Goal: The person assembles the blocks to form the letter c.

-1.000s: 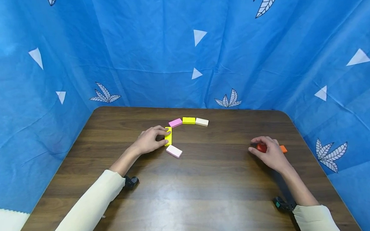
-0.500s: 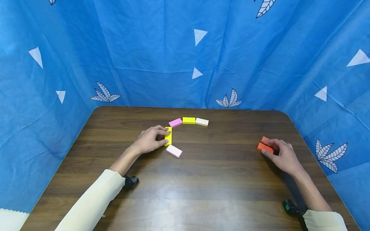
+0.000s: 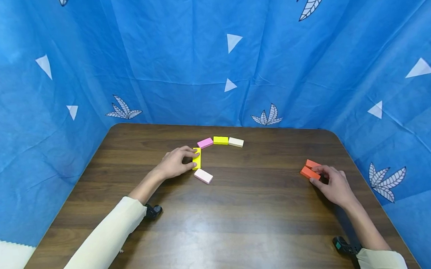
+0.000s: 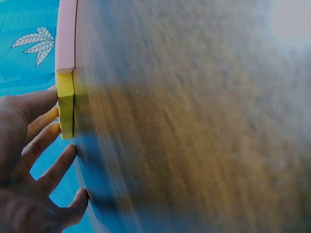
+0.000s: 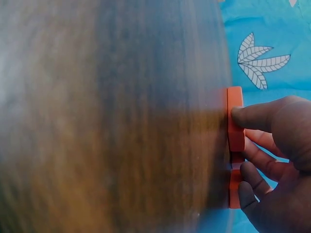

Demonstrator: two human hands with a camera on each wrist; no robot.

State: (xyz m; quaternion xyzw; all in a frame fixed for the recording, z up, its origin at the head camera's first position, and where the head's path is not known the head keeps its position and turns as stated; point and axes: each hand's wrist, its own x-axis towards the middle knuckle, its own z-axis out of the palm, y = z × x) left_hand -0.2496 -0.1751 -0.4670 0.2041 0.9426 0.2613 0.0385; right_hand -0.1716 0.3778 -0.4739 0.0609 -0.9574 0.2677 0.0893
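Blue cloth (image 3: 194, 59): hangs at the left, back and right of the brown wooden table (image 3: 248, 213), printed with leaves and pale triangles.
Left hand (image 3: 175, 162): thumb and fingers bent, pinching the left yellow block.
Left yellow block (image 3: 197, 159): lies flat on the table, lengthwise away from the person.
Pale pink block (image 3: 203, 176): slanted, just beside the left yellow block's near end.
Pink block (image 3: 205, 143): angled at the left yellow block's far end; contact there is hard to make out.
Far yellow block (image 3: 221, 140): meets the pink block at its left end.
Cream block (image 3: 236, 142): continues the row, against the far yellow block.
Near orange block (image 3: 309, 172): on the table, pinched by the right hand.
Far orange block (image 3: 312, 163): close behind it, partly covered by fingers.
Right hand (image 3: 336, 186): thumb in front, fingertips behind the near orange block.
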